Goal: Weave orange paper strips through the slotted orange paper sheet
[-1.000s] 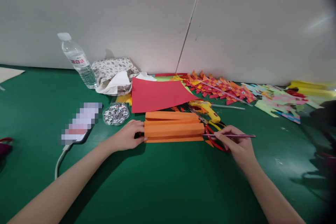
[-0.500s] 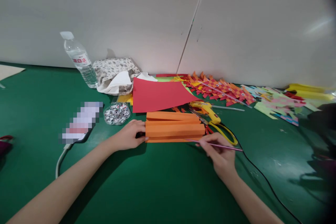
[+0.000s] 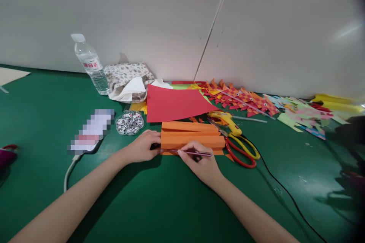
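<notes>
A sheet of orange paper [image 3: 194,141] with several lengthwise folds lies in front of me on the green table. At its left end my left hand [image 3: 145,146] is closed, thumb at the lower corner and fingers at the edge. My right hand [image 3: 201,161] rests over the paper's near edge and grips a slim pinkish-purple pencil [image 3: 196,153]. The pencil's tip points left, close to the paper's lower left corner. Right of the paper lie scissors [image 3: 242,159] with red and yellow handles.
A yellow glue gun [image 3: 228,120] with a black cord lies behind the scissors. Red paper [image 3: 178,104], a box of googly eyes [image 3: 130,123] and a cloth-covered tissue pack [image 3: 128,83] stand near the wall. Leftward are a water bottle [image 3: 92,66] and a charging phone [image 3: 92,131].
My right hand has slid left along the paper's near edge, taking the pencil from the right part to the left corner. The scissors' red handle now shows. My left hand stays at the paper's end.
</notes>
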The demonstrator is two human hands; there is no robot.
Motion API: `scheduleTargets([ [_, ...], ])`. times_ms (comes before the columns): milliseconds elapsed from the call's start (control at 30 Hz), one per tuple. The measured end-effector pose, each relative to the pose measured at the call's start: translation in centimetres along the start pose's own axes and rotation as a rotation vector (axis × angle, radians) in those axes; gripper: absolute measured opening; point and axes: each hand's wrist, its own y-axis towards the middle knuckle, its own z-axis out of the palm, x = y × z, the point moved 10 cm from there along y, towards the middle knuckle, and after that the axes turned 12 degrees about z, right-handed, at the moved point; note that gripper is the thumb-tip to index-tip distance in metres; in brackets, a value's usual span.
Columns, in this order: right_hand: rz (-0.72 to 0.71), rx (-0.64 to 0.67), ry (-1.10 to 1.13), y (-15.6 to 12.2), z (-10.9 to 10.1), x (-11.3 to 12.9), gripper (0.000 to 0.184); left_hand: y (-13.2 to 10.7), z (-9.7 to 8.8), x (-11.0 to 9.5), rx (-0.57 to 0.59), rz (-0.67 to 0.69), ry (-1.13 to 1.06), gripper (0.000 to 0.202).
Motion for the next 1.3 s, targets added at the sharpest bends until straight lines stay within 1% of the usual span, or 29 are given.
scheduleTargets([
  [133, 0.075, -0.024, 0.025, 0.3, -1.4, -1.5, 0.018, 0.0, -0.1, 0.0, -0.011, 0.009, 0.005, 0.023],
  [233, 0.128, -0.038, 0.057, 0.4, -3.1, -2.8, 0.02, -0.1, -0.1, 0.2, -0.013, 0.001, 0.013, 0.018],
  [367, 0.174, -0.052, 0.076, 0.1, -5.6, -4.4, 0.023, 0.0, 0.0, 0.1, -0.012, 0.007, 0.012, 0.018],
  [633, 0.173, -0.108, 0.078, -0.4, -9.1, -6.2, 0.025, 0.0, 0.1, 0.1, -0.014, 0.001, 0.01, 0.019],
  [833, 0.176, -0.147, 0.044, -0.7, -11.4, -7.1, 0.023, -0.1, 0.1, 0.3, -0.014, -0.013, 0.014, 0.014],
  [1133, 0.242, -0.211, 0.198, -1.2, -14.1, -9.4, 0.023, -0.1, 0.1, 0.3, -0.022, -0.014, 0.009, 0.016],
  [1300, 0.237, -0.288, 0.233, -1.7, -16.1, -10.2, 0.022, -0.1, 0.0, 0.1, -0.027, -0.006, 0.014, 0.016],
])
